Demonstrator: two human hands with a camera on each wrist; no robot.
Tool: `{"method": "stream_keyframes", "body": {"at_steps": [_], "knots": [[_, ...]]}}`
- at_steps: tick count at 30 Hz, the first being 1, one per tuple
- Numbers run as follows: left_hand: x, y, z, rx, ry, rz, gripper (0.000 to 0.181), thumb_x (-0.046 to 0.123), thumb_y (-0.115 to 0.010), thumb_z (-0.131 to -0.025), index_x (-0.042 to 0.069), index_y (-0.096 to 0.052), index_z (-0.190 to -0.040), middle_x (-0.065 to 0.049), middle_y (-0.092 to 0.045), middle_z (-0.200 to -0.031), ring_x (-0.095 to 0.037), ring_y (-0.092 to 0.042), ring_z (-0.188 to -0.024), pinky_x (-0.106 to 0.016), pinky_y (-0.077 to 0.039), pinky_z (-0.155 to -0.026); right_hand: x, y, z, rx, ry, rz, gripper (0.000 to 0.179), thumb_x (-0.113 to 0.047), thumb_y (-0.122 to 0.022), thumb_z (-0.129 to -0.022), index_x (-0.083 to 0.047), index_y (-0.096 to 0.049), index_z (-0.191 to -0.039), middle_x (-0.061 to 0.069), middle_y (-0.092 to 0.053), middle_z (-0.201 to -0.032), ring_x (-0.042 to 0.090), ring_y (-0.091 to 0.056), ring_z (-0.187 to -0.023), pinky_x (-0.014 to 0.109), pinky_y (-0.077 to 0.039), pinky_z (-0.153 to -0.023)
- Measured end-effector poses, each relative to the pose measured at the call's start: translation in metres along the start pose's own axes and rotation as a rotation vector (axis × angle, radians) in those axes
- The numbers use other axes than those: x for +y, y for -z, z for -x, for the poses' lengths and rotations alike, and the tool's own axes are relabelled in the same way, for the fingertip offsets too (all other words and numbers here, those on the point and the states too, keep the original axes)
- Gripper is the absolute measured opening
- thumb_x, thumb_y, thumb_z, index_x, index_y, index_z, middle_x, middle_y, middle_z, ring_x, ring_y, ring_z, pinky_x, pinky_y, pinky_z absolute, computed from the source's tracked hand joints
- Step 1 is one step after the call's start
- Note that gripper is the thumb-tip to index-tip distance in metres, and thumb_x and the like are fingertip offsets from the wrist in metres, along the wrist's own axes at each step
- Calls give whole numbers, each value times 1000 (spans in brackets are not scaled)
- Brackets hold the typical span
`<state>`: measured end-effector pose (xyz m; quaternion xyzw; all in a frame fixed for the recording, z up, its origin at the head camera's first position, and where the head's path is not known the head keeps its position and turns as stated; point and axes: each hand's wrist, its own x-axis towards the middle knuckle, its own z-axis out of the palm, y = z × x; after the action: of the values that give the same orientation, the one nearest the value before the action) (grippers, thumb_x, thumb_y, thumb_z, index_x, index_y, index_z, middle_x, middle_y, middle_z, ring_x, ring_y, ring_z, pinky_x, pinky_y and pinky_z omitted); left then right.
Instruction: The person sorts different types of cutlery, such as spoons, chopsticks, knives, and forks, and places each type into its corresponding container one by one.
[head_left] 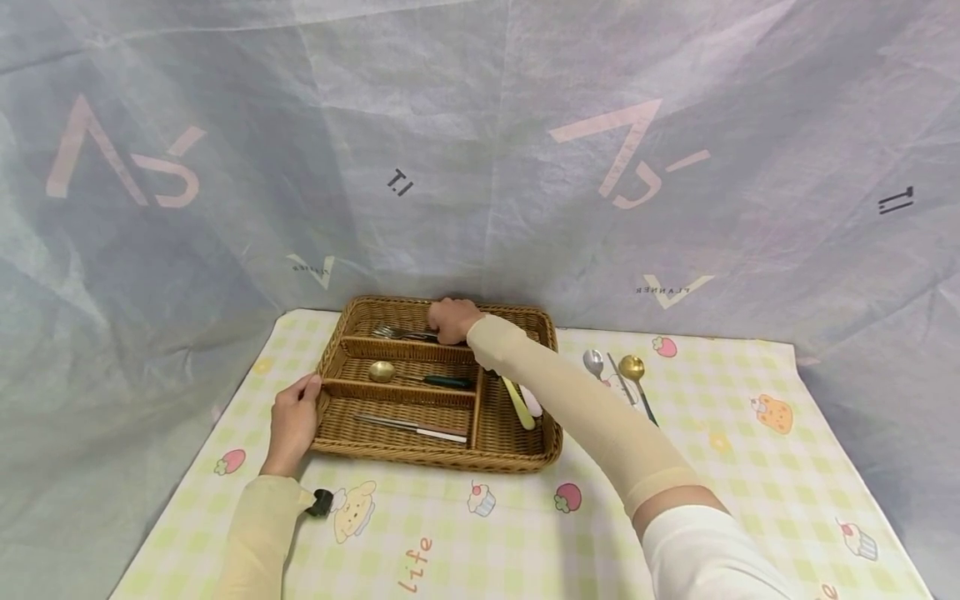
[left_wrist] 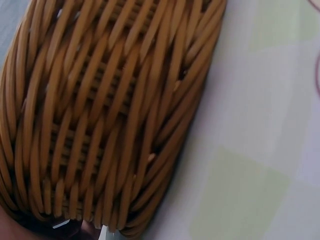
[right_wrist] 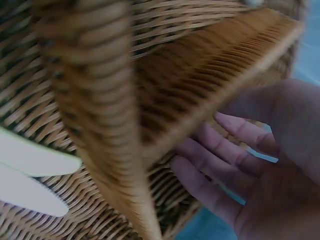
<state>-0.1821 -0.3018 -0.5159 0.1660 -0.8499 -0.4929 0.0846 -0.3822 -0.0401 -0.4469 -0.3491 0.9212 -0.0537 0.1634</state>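
A brown wicker cutlery basket (head_left: 442, 456) with several compartments lies on the table. My left hand (head_left: 293, 423) grips its left rim, thumb over the edge; most of this hand is outside the left wrist view. My right hand (head_left: 453, 321) reaches into the back compartment, near forks (head_left: 405, 334). The right wrist view shows its fingers (right_wrist: 215, 185) loosely extended behind a divider (right_wrist: 220, 75), with nothing visible between them. The middle compartment holds a gold spoon (head_left: 382, 372) and a dark green handle (head_left: 447, 382). Slim silver cutlery (head_left: 386, 421) with brown and white handles lies in front.
Yellow (head_left: 519, 406) and pink (head_left: 531, 402) handles lie in the right compartment, under my right forearm. Right of the basket are a silver spoon (head_left: 593, 362), a thin metal utensil (head_left: 619, 377) and a gold spoon (head_left: 632, 367). A grey cloth (head_left: 480, 183) hangs behind the checked tablecloth (head_left: 510, 542).
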Motion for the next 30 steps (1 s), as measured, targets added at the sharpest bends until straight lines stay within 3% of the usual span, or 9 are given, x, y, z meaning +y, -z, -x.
{"method": "stream_keyframes", "body": {"at_steps": [1, 3, 5, 9, 13, 20, 27, 30], "knots": [[0, -1, 0, -2, 1, 1, 61, 42, -38, -118, 2, -45, -162, -23, -41, -167, -45, -29, -158, -61, -27, -129, 1, 1, 5, 14, 7, -15, 33, -5, -61, -107, -16, -50, -77, -5, -44, -79, 11, -34, -68, 30, -31, -64], [-1, -2, 0, -7, 1, 1, 61, 43, -38, -118, 2, -45, -163, -23, -41, -167, -45, -29, -158, -61, -27, -128, 3, 5, 16, 44, 28, -49, 7, -13, -66, -108, -10, -72, -108, 1, -65, -107, 15, -54, -83, 33, -47, -72], [-1, -3, 1, -13, 1, 0, 62, 44, -37, -118, 2, -45, -163, -24, -41, -167, -45, -29, -158, -61, -27, -128, 5, 6, 30, 78, 46, -78, 34, -18, -69, -108, -7, -68, -140, 7, -66, -138, 21, -65, -108, 39, -57, -88], [-2, -2, 1, -10, 1, -4, 61, 44, -37, -118, 2, -46, -162, -29, -47, -160, -47, -36, -154, -62, -29, -127, 8, 10, 60, 125, 79, -132, 35, -21, -69, -108, -6, -66, -139, 10, -68, -129, 26, -68, -108, 43, -58, -88], [-1, 1, 1, 3, -8, -5, 61, 43, -38, -118, 2, -47, -162, -29, -47, -161, -47, -36, -154, -62, -29, -127, 9, 14, 89, 193, 100, -143, 32, -24, -71, -107, -9, -67, -136, 7, -71, -124, 21, -70, -105, 39, -60, -83], [0, 1, -1, 1, 3, -5, 60, 42, -38, -118, 2, -46, -162, -23, -42, -166, -45, -31, -157, -60, -28, -128, 11, 14, 140, 339, 108, -200, 28, -25, -72, -106, -9, -71, -129, 4, -74, -110, 15, -70, -84, 35, -59, -69], [1, 1, -2, 4, 9, -1, 60, 43, -39, -118, 3, -47, -162, -24, -42, -166, -46, -31, -157, -62, -28, -128, 23, 1, 191, 476, 64, -272, 28, -22, -71, -107, -6, -71, -129, 11, -74, -119, 24, -72, -101, 44, -61, -85], [1, 1, -1, 0, 12, -5, 61, 44, -38, -118, 3, -47, -162, -28, -47, -161, -47, -37, -154, -62, -29, -127, 33, -5, 215, 534, 28, -305, 26, -22, -74, -105, -7, -72, -126, 9, -74, -114, 26, -73, -100, 46, -61, -85]]}}
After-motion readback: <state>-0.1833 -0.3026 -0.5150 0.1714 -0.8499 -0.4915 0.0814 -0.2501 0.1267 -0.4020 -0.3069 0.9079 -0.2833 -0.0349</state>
